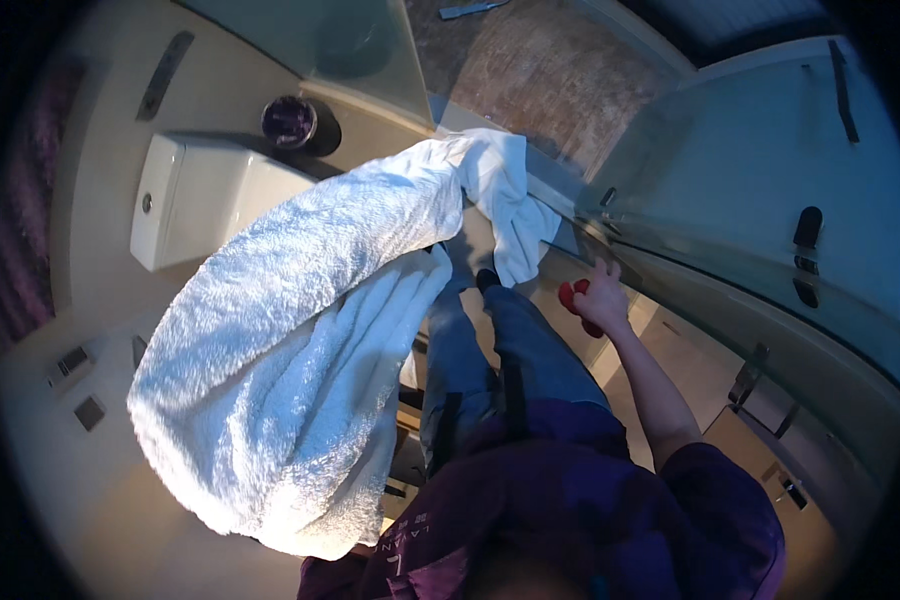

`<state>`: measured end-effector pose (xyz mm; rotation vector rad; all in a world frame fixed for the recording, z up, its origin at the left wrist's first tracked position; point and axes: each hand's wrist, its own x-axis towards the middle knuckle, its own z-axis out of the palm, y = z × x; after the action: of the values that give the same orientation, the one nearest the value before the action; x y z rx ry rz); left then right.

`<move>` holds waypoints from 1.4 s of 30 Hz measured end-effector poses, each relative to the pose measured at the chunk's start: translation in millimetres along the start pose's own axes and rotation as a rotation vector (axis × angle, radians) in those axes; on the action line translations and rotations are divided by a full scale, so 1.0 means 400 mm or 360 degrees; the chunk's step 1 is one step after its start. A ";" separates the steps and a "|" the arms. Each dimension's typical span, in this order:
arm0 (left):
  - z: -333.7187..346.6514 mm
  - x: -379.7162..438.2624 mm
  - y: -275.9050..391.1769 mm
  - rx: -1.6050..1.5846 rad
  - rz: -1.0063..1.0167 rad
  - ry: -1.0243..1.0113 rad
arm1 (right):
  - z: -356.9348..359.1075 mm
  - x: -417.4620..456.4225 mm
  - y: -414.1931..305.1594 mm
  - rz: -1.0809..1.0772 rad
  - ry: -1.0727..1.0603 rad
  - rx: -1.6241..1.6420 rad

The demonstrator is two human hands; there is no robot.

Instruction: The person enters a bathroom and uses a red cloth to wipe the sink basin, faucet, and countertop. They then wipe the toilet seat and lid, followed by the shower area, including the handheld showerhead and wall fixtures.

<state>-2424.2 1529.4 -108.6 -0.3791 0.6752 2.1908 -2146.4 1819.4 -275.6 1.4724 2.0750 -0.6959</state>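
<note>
A large white plush towel (292, 360) hangs in thick folds over my left side, hiding my left arm and hand. Beyond its upper end a second white cloth (514, 210) drapes down near my feet; whether the two are joined is unclear. On the right, my right hand (604, 298) is stretched forward beside the glass panel. A small red object (568, 295) shows on both sides of its thumb and palm and appears held, with some fingers extended past it. What the red object is cannot be told.
A white toilet (195, 202) stands at the left, with a dark lined bin (290, 122) beside it. Glass panels (750, 172) flank the brown shower floor (555, 82), where a light blue tool (471, 10) lies. A wooden cabinet (776, 465) is at lower right.
</note>
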 end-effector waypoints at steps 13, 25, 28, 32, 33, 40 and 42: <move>0.218 0.242 0.119 0.0328 -0.0330 -0.0318 | -0.014 -0.039 0.103 0.0538 0.0234 0.0139; 0.310 0.360 0.122 0.0550 -0.0569 -0.0451 | -0.013 -0.030 0.076 0.0461 0.0456 0.0155; 0.353 0.366 0.111 0.0566 -0.0720 -0.0493 | -0.017 -0.028 0.079 0.0479 0.0461 0.0170; 0.384 0.365 0.096 0.0493 -0.0827 -0.0651 | 0.003 -0.021 0.077 0.0504 0.0358 0.0105; 0.397 0.364 0.089 0.0494 -0.0804 -0.0659 | 0.025 -0.025 0.080 0.0522 0.0389 0.0079; 0.537 0.392 0.004 0.0272 -0.0780 -0.0883 | 0.046 -0.064 0.082 0.0565 0.0170 -0.0133; 0.583 0.426 -0.031 0.0197 -0.0922 -0.1055 | 0.085 -0.083 0.088 0.0549 0.0113 -0.0066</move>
<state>-2534.4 1775.0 -3.5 0.2040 0.2746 1.5656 -2099.6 1783.7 -283.3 1.7941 1.8055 -0.4678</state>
